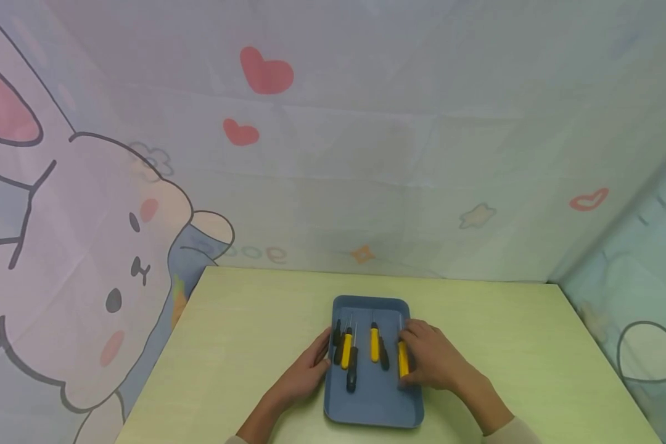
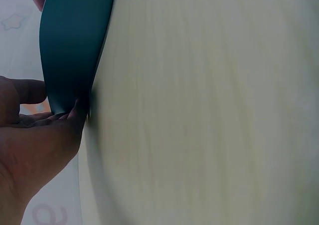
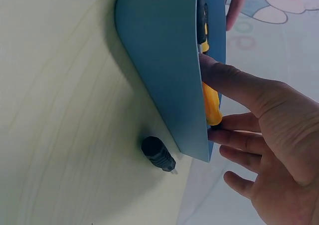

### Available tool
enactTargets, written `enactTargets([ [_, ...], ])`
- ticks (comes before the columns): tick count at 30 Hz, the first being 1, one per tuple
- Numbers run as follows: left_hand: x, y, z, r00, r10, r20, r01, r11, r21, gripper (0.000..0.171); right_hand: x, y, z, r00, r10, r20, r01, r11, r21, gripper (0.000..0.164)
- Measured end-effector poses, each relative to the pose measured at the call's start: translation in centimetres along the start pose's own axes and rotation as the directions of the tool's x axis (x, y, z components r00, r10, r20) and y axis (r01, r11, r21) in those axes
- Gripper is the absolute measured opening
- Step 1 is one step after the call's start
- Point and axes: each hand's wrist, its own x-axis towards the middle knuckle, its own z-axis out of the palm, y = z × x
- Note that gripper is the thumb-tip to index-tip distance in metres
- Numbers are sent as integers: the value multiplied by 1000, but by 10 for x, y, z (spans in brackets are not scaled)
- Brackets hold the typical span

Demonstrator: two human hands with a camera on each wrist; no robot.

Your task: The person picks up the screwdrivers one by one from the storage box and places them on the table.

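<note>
A blue rectangular tray [image 1: 374,407] holds several screwdrivers with yellow or black handles. At its right wall, my right hand [image 1: 435,354] pinches a yellow-handled screwdriver [image 1: 403,361] inside the tray, its shaft pointing toward the far end. In the right wrist view the thumb and fingers lie on either side of that yellow handle, near the rim. My left hand [image 1: 305,373] rests against the tray's left outer wall, fingers extended and touching it. A short black-handled screwdriver [image 3: 158,153] lies on the table outside the tray; the right hand hides it in the head view.
In the tray, a yellow screwdriver [image 1: 374,345] and a black one [image 1: 384,356] lie mid-tray, with several more, including a black-handled one [image 1: 352,370], along the left. A pale wooden table [image 1: 244,320] meets a printed cloth backdrop [image 1: 366,154] at its far edge.
</note>
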Motion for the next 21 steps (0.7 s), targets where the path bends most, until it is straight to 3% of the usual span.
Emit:
enactTargets([
  [21,2,-5,-1,1000,-8,-5,8,1000,7,64,-3,2,-15,1000,10,-26,-9,1000,4,95],
])
